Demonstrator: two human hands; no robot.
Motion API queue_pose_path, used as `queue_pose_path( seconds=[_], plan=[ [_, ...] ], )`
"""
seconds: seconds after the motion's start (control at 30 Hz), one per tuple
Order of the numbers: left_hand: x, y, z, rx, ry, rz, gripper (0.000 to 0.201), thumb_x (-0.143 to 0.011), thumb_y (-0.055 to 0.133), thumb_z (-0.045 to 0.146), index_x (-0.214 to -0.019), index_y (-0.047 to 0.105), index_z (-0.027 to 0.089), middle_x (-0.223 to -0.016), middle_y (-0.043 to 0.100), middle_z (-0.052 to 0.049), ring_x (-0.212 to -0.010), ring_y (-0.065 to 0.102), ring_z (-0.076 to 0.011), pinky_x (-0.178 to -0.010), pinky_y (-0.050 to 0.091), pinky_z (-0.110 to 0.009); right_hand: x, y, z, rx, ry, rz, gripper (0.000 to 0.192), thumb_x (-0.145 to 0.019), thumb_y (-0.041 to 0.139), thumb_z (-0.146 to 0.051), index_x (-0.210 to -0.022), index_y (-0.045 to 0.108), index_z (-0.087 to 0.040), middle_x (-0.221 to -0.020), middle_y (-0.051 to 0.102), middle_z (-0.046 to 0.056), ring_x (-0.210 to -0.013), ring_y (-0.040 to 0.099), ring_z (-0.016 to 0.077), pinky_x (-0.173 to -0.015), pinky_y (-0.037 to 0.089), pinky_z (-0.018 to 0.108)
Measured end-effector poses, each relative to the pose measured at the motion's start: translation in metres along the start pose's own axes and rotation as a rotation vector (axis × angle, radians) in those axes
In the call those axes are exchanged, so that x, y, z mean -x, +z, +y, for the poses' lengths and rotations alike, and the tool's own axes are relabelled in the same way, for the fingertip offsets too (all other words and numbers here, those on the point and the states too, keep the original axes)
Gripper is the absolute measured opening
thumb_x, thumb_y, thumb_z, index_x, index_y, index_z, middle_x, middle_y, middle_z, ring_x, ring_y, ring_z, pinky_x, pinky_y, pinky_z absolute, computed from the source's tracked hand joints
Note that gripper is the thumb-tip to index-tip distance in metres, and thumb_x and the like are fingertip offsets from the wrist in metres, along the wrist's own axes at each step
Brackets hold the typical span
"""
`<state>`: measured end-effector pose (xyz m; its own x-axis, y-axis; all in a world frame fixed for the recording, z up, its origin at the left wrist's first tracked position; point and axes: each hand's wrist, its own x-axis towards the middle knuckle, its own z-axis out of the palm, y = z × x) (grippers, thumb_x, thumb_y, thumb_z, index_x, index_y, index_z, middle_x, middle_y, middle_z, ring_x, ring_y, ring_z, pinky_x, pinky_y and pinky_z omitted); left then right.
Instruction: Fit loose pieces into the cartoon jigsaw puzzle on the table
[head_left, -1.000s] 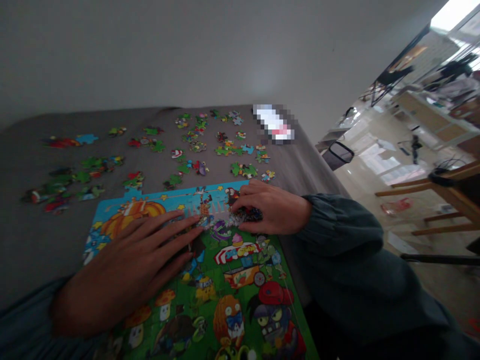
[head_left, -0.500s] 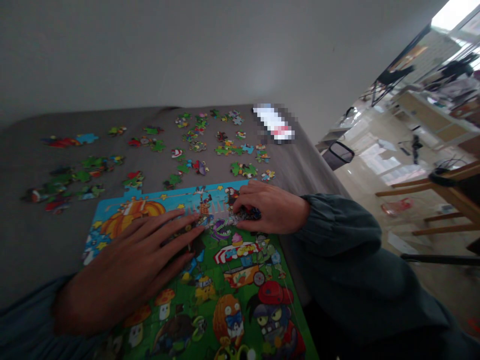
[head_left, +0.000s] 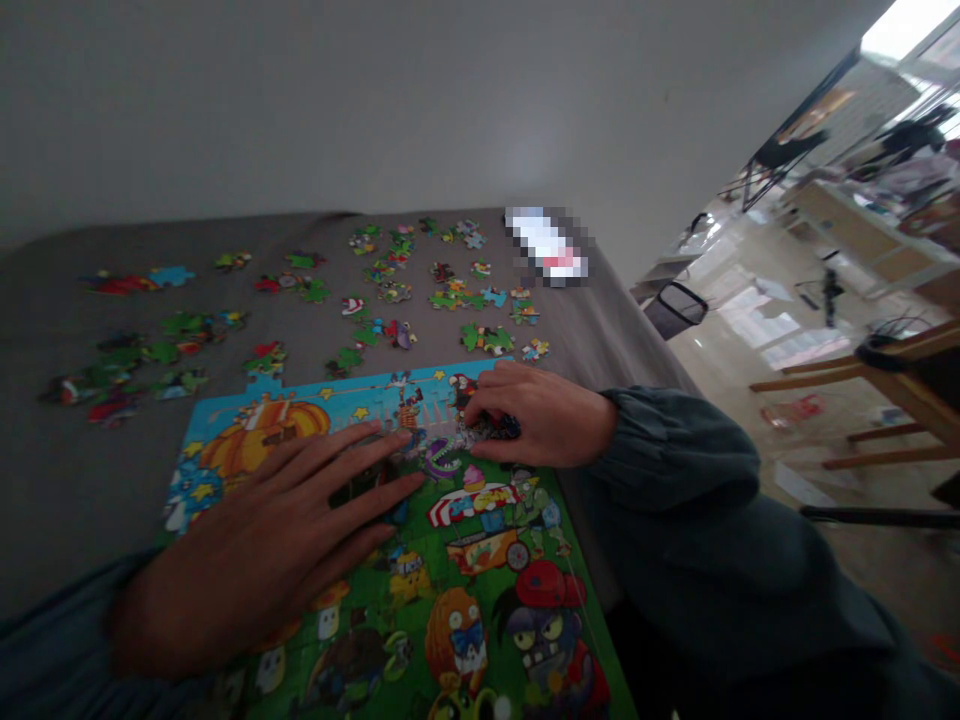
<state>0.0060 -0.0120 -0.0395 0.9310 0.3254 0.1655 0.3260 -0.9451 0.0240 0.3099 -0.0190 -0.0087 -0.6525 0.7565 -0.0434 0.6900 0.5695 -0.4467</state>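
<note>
Puzzle (head_left: 480, 545) at 6 o'clock. Left hand (head_left: 270, 530), fingers spread over it, has slid slightly toward 3 o'clock, apparently concentrating work near right hand (head_left: 551, 412), fingers curled, puzzle's 1 o'clock; holding: cannot tell.

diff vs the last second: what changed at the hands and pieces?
Left hand: fingers slid slightly right across the puzzle, now covering more of the mushroom picture. No visible grab or release. Right hand stayed near the puzzle's top right; loose pieces unchanged.
</note>
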Motion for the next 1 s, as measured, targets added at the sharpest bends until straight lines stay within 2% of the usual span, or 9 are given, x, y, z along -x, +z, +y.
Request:
queue_pose_path(
  seconds=[0.2, 0.6, 0.83, 1.0],
  plan=[
    [-0.0009, -0.0023, 0.0012, 0.018, -0.003, 0.009, 0.039, -0.101, 0.045, 0.037, -0.139, 0.055, 0.038, -0.153, 0.048, 0.002, -0.139, 0.044, -0.0254, -0.11, 0.039, -0.041, -0.0003, -0.0007, -0.0009, 0.005, -0.001, 0.002, 0.024, -0.09, 0.066, -0.034, -0.103, 0.068, -0.014, -0.097, 0.065, 0.008, -0.091, 0.054, 0.0195, -0.088, 0.04, 0.033],
    [-0.0013, -0.0013, 0.0027, 0.022, 0.008, -0.023, 0.038, -0.103, 0.043, 0.042, -0.141, 0.052, 0.041, -0.158, 0.041, 0.0, -0.143, 0.038, -0.0287, -0.113, 0.035, -0.047, 0.0, -0.0019, -0.0016, -0.005, 0.001, -0.011, 0.024, -0.09, 0.066, -0.032, -0.104, 0.068, -0.013, -0.095, 0.063, 0.008, -0.091, 0.054, 0.0191, -0.087, 0.041, 0.033],
    [0.0, 0.0012, 0.0038, 0.063, -0.036, -0.008, 0.038, -0.103, 0.042, 0.039, -0.139, 0.053, 0.043, -0.159, 0.039, 0.003, -0.143, 0.04, -0.0293, -0.114, 0.034, -0.048, -0.0001, -0.0011, 0.0001, -0.016, -0.006, -0.005, 0.025, -0.089, 0.067, -0.033, -0.103, 0.068, -0.012, -0.093, 0.063, 0.007, -0.089, 0.053, 0.0186, -0.086, 0.041, 0.033],
    [0.0025, 0.0035, 0.0, 0.02, 0.012, -0.002, 0.042, -0.102, 0.042, 0.034, -0.143, 0.049, 0.041, -0.158, 0.041, 0.001, -0.142, 0.041, -0.0299, -0.111, 0.039, -0.047, 0.0, -0.0004, 0.0007, -0.01, -0.002, -0.006, 0.026, -0.09, 0.066, -0.034, -0.105, 0.068, -0.013, -0.094, 0.064, 0.008, -0.09, 0.054, 0.0192, -0.087, 0.041, 0.033]
  ],
)
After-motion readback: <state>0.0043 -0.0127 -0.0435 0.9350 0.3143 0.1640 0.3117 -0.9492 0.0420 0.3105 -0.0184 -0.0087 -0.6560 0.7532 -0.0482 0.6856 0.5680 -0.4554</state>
